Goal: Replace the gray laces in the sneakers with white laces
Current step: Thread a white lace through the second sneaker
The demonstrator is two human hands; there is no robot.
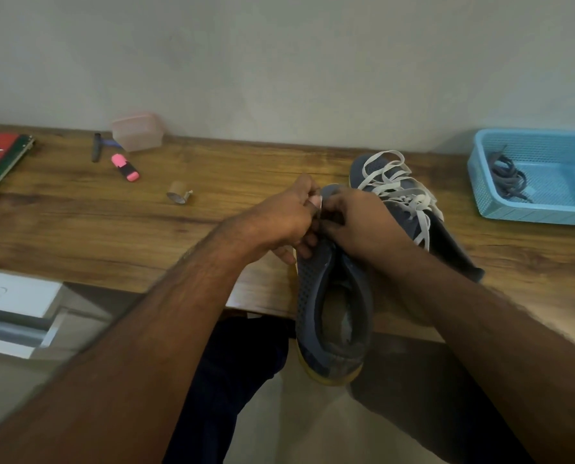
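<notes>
Both hands (316, 219) gripping near sneaker (329, 296), lengthwise, toe toward wall

Single head-worn view, wide-angle, looking forward and steeply down from close above a wooden table (212, 182). Faces a plain wall (279, 61) along the far edge. Forearms entering from the near corners, converging centre. Floor visible below the near table edge. Edges bowed by the lens.

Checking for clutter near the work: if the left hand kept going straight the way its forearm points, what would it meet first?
Probably the right hand, directly against the left hand above the near sneaker; beyond lies the white-laced sneaker. Depth is uncertain.
</notes>
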